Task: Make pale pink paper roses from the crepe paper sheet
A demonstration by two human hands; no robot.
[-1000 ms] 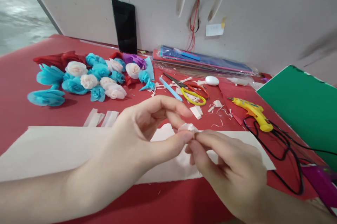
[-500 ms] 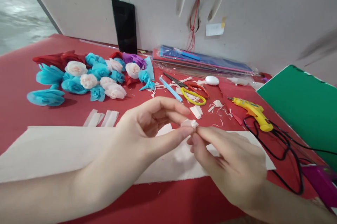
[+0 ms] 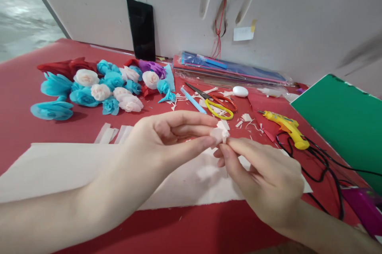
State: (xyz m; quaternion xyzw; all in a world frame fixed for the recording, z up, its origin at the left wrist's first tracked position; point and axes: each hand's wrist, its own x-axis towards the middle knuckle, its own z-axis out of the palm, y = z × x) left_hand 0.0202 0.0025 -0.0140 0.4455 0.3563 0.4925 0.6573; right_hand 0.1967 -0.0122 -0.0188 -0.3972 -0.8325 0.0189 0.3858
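My left hand [image 3: 167, 142] and my right hand [image 3: 262, 178] meet over the middle of the red table [image 3: 18, 86], both pinching a small rolled piece of pale pink crepe paper [image 3: 219, 134]. The left thumb and fingers close on it from the left, the right fingertips from below right. Under the hands lies a long pale pink crepe sheet [image 3: 59, 170]. Several cut pale strips [image 3: 115, 133] lie just beyond the sheet.
A heap of blue, pale pink and red paper flowers [image 3: 98, 86] sits far left. Scissors [image 3: 216, 104], a blue pen [image 3: 192, 100], paper scraps, a white oval object [image 3: 240, 91], a yellow glue gun [image 3: 286, 126] with black cord, packed paper sheets [image 3: 229, 69], a green board [image 3: 343, 118] and a phone [image 3: 141, 29] against the wall.
Both hands have risen slightly and shifted away from me with the small paper roll; the roll looks tighter and the fingers have re-gripped it.
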